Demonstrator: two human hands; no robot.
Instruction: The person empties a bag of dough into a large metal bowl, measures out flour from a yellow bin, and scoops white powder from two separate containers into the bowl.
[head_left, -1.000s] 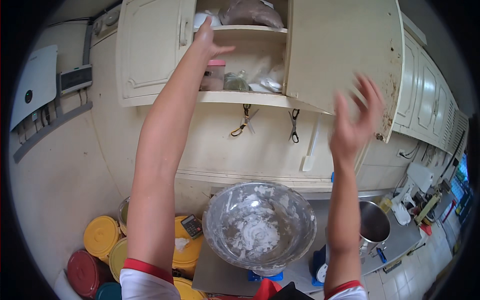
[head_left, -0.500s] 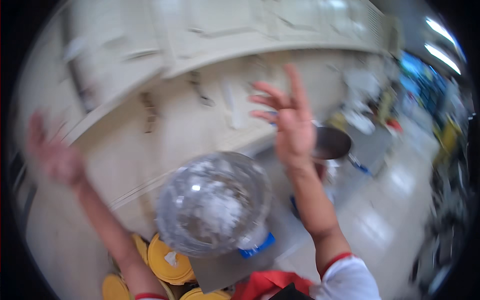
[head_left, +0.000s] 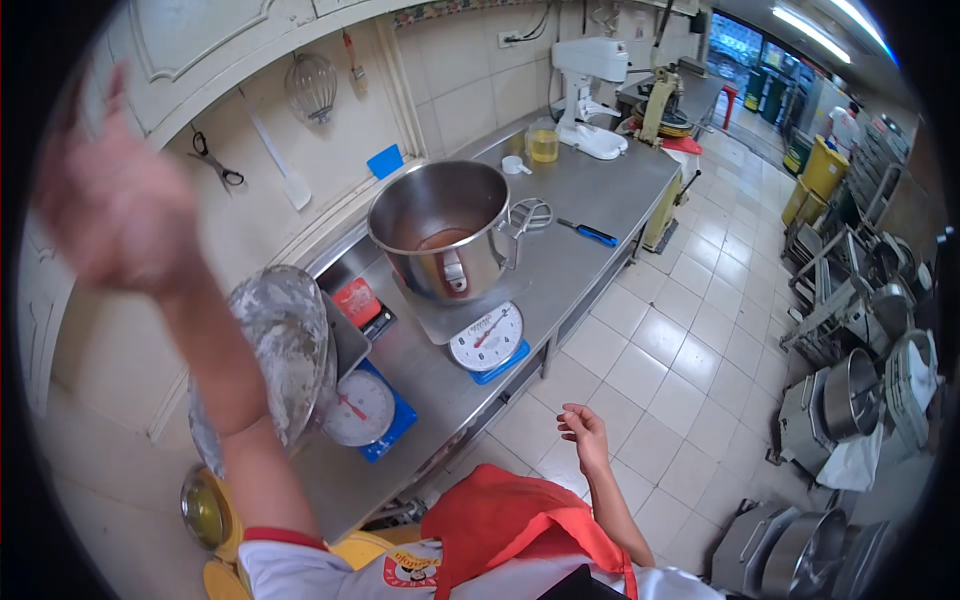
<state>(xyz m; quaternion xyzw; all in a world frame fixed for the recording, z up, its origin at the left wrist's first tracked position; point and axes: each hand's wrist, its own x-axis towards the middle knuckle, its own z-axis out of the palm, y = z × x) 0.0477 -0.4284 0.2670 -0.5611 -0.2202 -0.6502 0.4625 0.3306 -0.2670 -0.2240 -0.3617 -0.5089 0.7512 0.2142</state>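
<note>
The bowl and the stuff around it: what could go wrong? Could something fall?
The bowl might tip if bumped, since it spreads much wider than the scale it seems to sit on. The left hand is up, looks close to the cupboard and could knock it. The blue-handled tool lies near the edge of the table, so a nudge might drop it.

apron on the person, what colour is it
The apron is red, showing best at the head view's lower middle.

left hand (head_left: 122,200): raised high, blurred | right hand (head_left: 585,438): lower, fingers loosely bent
</note>
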